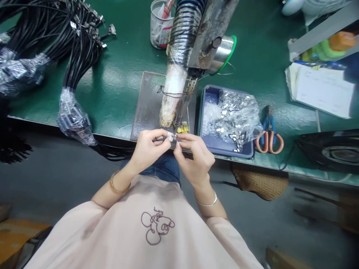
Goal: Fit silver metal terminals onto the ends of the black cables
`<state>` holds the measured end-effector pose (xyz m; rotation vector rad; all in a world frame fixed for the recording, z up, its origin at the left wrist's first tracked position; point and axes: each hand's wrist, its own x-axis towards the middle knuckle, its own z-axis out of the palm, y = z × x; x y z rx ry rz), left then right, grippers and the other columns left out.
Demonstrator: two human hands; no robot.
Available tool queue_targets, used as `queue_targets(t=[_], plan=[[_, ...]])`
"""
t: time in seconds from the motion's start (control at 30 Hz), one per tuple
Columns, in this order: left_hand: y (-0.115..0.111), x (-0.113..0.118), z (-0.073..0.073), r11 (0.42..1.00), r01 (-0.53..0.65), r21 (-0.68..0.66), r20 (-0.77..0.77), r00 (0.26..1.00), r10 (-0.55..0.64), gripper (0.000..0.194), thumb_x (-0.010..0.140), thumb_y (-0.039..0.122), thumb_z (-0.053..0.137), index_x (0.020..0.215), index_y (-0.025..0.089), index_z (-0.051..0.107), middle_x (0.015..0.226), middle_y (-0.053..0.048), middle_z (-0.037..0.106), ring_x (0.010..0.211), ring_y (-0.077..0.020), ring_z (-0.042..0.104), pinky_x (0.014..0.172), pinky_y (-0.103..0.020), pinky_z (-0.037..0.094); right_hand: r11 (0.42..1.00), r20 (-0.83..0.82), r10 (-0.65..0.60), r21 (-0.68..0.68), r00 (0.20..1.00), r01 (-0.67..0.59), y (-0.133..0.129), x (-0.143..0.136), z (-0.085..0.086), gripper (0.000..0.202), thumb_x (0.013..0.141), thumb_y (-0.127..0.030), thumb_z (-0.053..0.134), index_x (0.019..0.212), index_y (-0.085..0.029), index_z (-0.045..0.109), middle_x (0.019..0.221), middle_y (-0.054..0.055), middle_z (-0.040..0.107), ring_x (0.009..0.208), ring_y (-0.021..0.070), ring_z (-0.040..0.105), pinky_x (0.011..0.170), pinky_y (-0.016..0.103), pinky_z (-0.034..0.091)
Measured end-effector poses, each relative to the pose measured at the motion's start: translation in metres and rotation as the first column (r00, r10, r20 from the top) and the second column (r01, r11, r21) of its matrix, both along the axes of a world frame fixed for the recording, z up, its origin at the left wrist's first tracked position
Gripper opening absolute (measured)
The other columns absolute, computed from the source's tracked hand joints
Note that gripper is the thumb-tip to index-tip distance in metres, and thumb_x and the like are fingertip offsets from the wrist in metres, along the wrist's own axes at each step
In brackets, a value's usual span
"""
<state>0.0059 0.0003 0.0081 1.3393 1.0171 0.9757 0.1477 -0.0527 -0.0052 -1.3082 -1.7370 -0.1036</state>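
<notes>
My left hand [148, 148] pinches a black cable [160, 139] close to its end, at the front edge of a dark plate. Opposite it, my right hand [196, 156] has its thumb and fingers closed around a small metallic piece [174, 137] at the cable's tip; its exact kind is too small to make out. Just above the fingertips hang a whitish wrapped hose end [169, 106] and a thin metal guide [186, 99]. A yellow object [183, 127] lies behind my right fingers.
Bundled black cables [74, 112] lie at left. Right of the plate [148, 101] sits a blue tray [227, 151] with bagged metal parts [238, 112], then orange-handled pliers [269, 132]. A wire spool [224, 54], a cup [159, 28] and paper pads [322, 89] stand further back.
</notes>
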Motion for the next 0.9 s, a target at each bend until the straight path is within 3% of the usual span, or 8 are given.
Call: queue_targets(t=[0.33, 0.63, 0.9], plan=[[0.0, 0.0002, -0.0038, 1.0, -0.004, -0.012, -0.004, 1.0, 0.004, 0.011, 0.071, 0.021, 0.066, 0.068, 0.013, 0.073, 0.05, 0.007, 0.042, 0.047, -0.0052, 0.03, 0.045, -0.017, 0.033, 1.0, 0.028, -0.004, -0.006, 1.0, 0.004, 0.0019, 0.0018, -0.0016, 0.022, 0.089, -0.003, 0.067, 0.09, -0.024, 0.059, 0.094, 0.006, 0.08, 0.085, 0.0158, 0.078, 0.074, 0.025, 0.064], [0.0013, 0.0002, 0.0027, 1.0, -0.008, -0.005, 0.031, 0.999, 0.008, 0.01, 0.072, 0.019, 0.065, 0.069, 0.013, 0.071, 0.051, 0.007, 0.04, 0.047, -0.005, 0.026, 0.044, -0.018, 0.027, 1.0, 0.029, -0.013, -0.002, 0.999, 0.013, 0.0024, -0.001, 0.0069, 0.024, 0.088, -0.003, 0.067, 0.088, -0.024, 0.056, 0.097, 0.007, 0.08, 0.088, 0.0164, 0.079, 0.077, 0.025, 0.065], [0.0019, -0.0011, -0.0026, 0.997, 0.017, -0.069, 0.036, 0.999, -0.014, 0.01, 0.069, 0.021, 0.065, 0.068, 0.013, 0.072, 0.05, 0.007, 0.039, 0.048, -0.0056, 0.025, 0.045, -0.019, 0.026, 1.0, 0.079, 0.016, -0.002, 0.997, -0.016, 0.0001, 0.0017, 0.0027, 0.024, 0.088, -0.003, 0.067, 0.088, -0.024, 0.055, 0.096, 0.008, 0.081, 0.085, 0.0159, 0.079, 0.075, 0.023, 0.064]])
